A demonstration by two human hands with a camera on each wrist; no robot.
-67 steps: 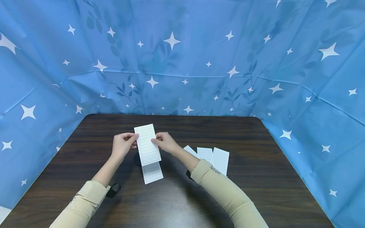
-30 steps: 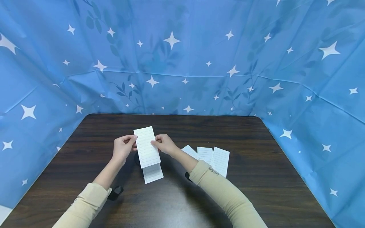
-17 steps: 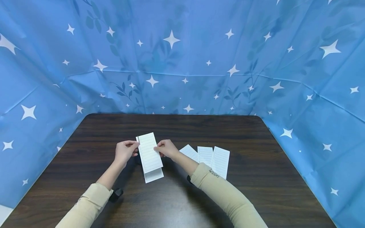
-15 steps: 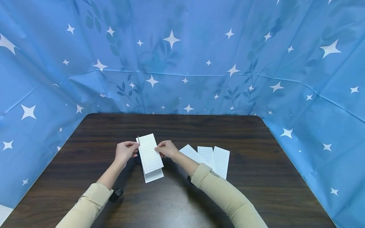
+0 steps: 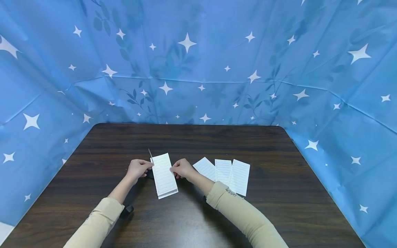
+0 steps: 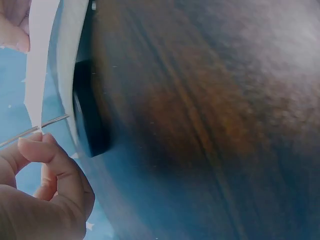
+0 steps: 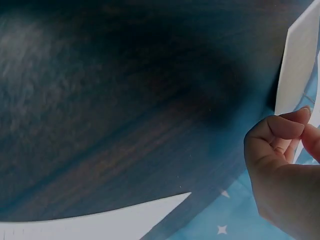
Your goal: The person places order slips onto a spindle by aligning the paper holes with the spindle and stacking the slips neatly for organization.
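Head view: left hand [image 5: 137, 168] and right hand [image 5: 182, 168] fingers pinch lined sheet [image 5: 163, 176] sides, likely to steady it, between tabletop [image 5: 263, 148] side edges.

Starry blue curtain [image 5: 204, 62] surrounds a dark table [image 5: 279, 193].

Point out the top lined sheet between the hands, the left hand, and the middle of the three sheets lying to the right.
Top lined sheet [image 5: 164, 175]: head view, middle of its lined face.
Left hand [image 5: 136, 168]: head view, back of the hand.
Middle sheet [image 5: 222, 171]: head view, centre of its face.
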